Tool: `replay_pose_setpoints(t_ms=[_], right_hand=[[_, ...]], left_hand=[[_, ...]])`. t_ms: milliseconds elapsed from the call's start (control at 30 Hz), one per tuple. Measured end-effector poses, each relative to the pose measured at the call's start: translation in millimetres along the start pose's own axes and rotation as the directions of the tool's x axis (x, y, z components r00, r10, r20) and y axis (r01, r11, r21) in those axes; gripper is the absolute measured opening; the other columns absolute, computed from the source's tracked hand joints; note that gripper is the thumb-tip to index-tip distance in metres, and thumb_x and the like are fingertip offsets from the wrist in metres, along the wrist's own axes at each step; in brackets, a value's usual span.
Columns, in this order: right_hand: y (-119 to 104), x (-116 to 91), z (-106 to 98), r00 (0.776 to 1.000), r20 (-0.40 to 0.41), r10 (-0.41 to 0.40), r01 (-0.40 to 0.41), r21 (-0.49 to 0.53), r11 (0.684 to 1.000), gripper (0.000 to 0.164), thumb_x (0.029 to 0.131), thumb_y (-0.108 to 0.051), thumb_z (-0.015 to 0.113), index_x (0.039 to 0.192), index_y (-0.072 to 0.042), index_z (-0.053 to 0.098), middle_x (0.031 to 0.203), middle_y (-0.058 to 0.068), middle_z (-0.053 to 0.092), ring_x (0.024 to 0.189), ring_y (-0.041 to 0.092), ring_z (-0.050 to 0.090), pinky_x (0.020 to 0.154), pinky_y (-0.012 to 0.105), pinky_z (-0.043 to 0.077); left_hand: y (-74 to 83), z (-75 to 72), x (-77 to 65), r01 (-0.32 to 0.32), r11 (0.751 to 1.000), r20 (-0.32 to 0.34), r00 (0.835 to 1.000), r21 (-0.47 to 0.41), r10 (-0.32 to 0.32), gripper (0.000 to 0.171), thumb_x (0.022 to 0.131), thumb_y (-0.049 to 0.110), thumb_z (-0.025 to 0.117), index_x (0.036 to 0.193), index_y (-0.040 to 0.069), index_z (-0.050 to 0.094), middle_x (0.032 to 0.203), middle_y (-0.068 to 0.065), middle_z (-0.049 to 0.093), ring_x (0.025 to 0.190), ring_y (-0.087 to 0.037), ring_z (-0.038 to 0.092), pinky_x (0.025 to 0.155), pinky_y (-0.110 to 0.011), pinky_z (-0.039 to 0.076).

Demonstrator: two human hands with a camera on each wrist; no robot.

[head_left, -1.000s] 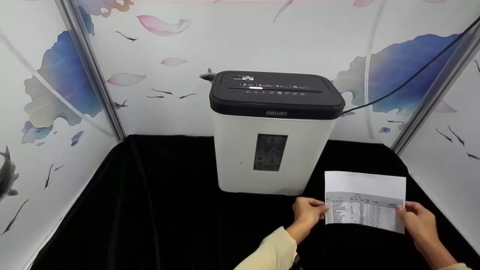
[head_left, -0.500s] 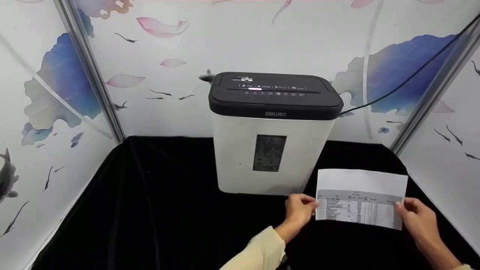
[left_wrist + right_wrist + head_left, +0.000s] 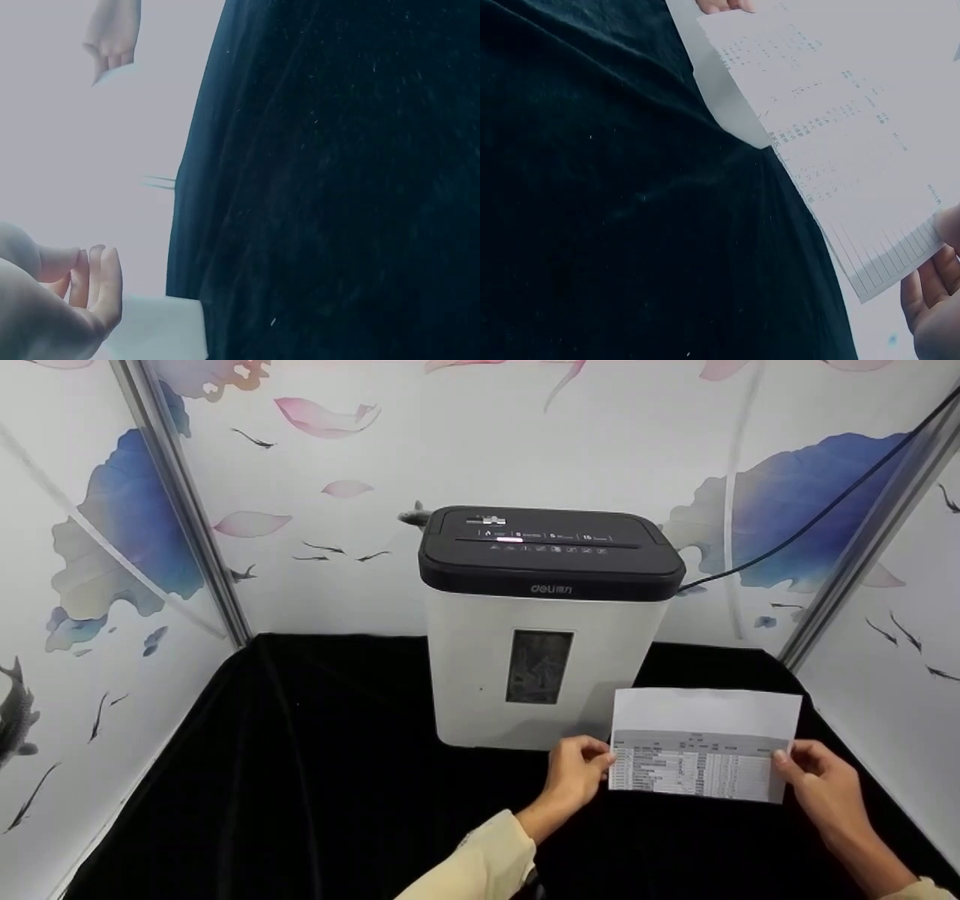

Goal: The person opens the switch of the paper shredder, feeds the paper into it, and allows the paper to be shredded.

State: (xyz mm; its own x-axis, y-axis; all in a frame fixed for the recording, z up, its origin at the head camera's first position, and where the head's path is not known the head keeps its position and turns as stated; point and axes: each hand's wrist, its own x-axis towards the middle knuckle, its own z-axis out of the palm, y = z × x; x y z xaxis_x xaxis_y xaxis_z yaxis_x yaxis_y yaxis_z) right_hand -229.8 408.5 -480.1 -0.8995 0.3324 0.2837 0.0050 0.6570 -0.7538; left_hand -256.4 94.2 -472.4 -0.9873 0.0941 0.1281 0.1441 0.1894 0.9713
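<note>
A printed sheet of paper [image 3: 705, 744] with a table on it is held above the black cloth, in front and to the right of a shredder [image 3: 546, 622] with a white body and black lid. My left hand [image 3: 576, 771] pinches the sheet's left edge and my right hand [image 3: 814, 784] pinches its right edge. In the right wrist view the paper [image 3: 840, 120] fills the upper right, with my right hand's fingers [image 3: 930, 300] on its near corner. In the left wrist view my left hand's fingers [image 3: 75, 289] curl at the lower left over the paper [image 3: 90, 150].
A black cloth [image 3: 315, 780] covers the table. Wall panels [image 3: 97, 585] printed with flowers and fish enclose the left, back and right sides. A black power cable [image 3: 810, 521] runs from the shredder up to the right.
Both hands have carried the sheet a little to the left and upward, closer to the shredder. The shredder has not moved.
</note>
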Motion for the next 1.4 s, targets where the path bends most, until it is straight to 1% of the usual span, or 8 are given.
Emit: replay_pose_setpoints(t_ms=[100, 200, 300, 667, 833, 933, 1167, 1400], right_hand=[[-31, -8, -4, 0.999, 0.012, -0.035, 0.035, 0.022, 0.999, 0.028, 0.09, -0.027, 0.059, 0.098, 0.0, 0.056, 0.08, -0.013, 0.058, 0.07, -0.003, 0.051, 0.057, 0.013, 0.045], [-59, -14, -7, 0.996, 0.019, -0.086, 0.085, 0.044, 0.995, 0.025, 0.09, -0.022, 0.059, 0.096, 0.002, 0.056, 0.077, -0.019, 0.057, 0.07, -0.005, 0.052, 0.059, 0.011, 0.045], [-77, -15, -7, 0.992, 0.027, -0.127, 0.125, 0.06, 0.99, 0.024, 0.089, -0.021, 0.06, 0.095, 0.002, 0.057, 0.076, -0.023, 0.056, 0.07, -0.006, 0.052, 0.06, 0.009, 0.045], [-115, -10, -8, 0.971, 0.068, -0.229, 0.224, 0.07, 0.972, 0.021, 0.088, -0.02, 0.061, 0.092, 0.001, 0.057, 0.077, -0.015, 0.057, 0.07, -0.003, 0.052, 0.062, 0.01, 0.046], [-129, -6, -8, 0.961, 0.077, -0.265, 0.262, 0.057, 0.964, 0.018, 0.088, -0.017, 0.061, 0.093, 0.0, 0.058, 0.078, -0.012, 0.056, 0.069, -0.002, 0.052, 0.061, 0.011, 0.047], [-137, -3, -7, 0.957, 0.082, -0.279, 0.277, 0.038, 0.96, 0.017, 0.088, -0.017, 0.061, 0.092, 0.0, 0.058, 0.079, -0.01, 0.056, 0.069, -0.002, 0.052, 0.061, 0.011, 0.046], [-157, 1, -8, 0.945, 0.101, -0.31, 0.309, 0.025, 0.951, 0.017, 0.088, -0.019, 0.062, 0.09, -0.002, 0.059, 0.08, -0.007, 0.057, 0.069, 0.0, 0.052, 0.061, 0.011, 0.046], [-179, 4, -8, 0.933, 0.111, -0.342, 0.345, -0.006, 0.939, 0.018, 0.086, -0.024, 0.064, 0.088, -0.006, 0.06, 0.077, -0.002, 0.059, 0.064, 0.001, 0.053, 0.056, 0.013, 0.044]], left_hand=[[6.2, -12.4, 0.1, -0.032, 0.999, 0.015, 0.999, 0.012, 0.031, 0.004, 0.08, 0.006, 0.068, 0.082, 0.003, 0.067, 0.072, -0.005, 0.066, 0.058, -0.011, 0.063, 0.052, -0.014, 0.05], [13.6, -25.6, 0.2, -0.063, 0.998, 0.027, 0.998, 0.006, 0.063, 0.005, 0.081, 0.005, 0.067, 0.083, 0.001, 0.067, 0.073, -0.007, 0.066, 0.059, -0.011, 0.063, 0.054, -0.013, 0.05], [21.3, -38.5, 0.5, -0.084, 0.996, 0.034, 0.996, 0.009, 0.083, 0.006, 0.081, 0.006, 0.067, 0.084, 0.001, 0.067, 0.074, -0.007, 0.066, 0.06, -0.009, 0.062, 0.055, -0.014, 0.051], [43.7, -76.4, -1.5, -0.108, 0.993, 0.034, 0.994, 0.038, 0.107, 0.009, 0.083, 0.009, 0.066, 0.088, 0.002, 0.067, 0.078, -0.008, 0.066, 0.063, -0.008, 0.062, 0.058, -0.016, 0.053], [56.8, -91.5, -3.0, -0.128, 0.988, 0.037, 0.991, 0.092, 0.125, 0.009, 0.083, 0.011, 0.066, 0.089, 0.004, 0.067, 0.078, -0.006, 0.067, 0.065, -0.01, 0.064, 0.059, -0.015, 0.052], [63.4, -100.3, -3.2, -0.136, 0.984, 0.04, 0.99, 0.111, 0.132, 0.009, 0.083, 0.012, 0.066, 0.088, 0.005, 0.067, 0.077, -0.006, 0.067, 0.066, -0.013, 0.065, 0.059, -0.016, 0.052], [80.0, -120.6, -3.6, -0.145, 0.985, 0.044, 0.989, 0.088, 0.142, 0.008, 0.084, 0.008, 0.065, 0.089, 0.002, 0.066, 0.081, -0.01, 0.067, 0.072, -0.023, 0.066, 0.061, -0.02, 0.054], [94.7, -140.3, -2.2, -0.148, 0.983, 0.049, 0.988, 0.111, 0.144, 0.007, 0.085, 0.006, 0.063, 0.089, 0.001, 0.066, 0.084, -0.011, 0.067, 0.073, -0.019, 0.065, 0.065, -0.024, 0.056]])
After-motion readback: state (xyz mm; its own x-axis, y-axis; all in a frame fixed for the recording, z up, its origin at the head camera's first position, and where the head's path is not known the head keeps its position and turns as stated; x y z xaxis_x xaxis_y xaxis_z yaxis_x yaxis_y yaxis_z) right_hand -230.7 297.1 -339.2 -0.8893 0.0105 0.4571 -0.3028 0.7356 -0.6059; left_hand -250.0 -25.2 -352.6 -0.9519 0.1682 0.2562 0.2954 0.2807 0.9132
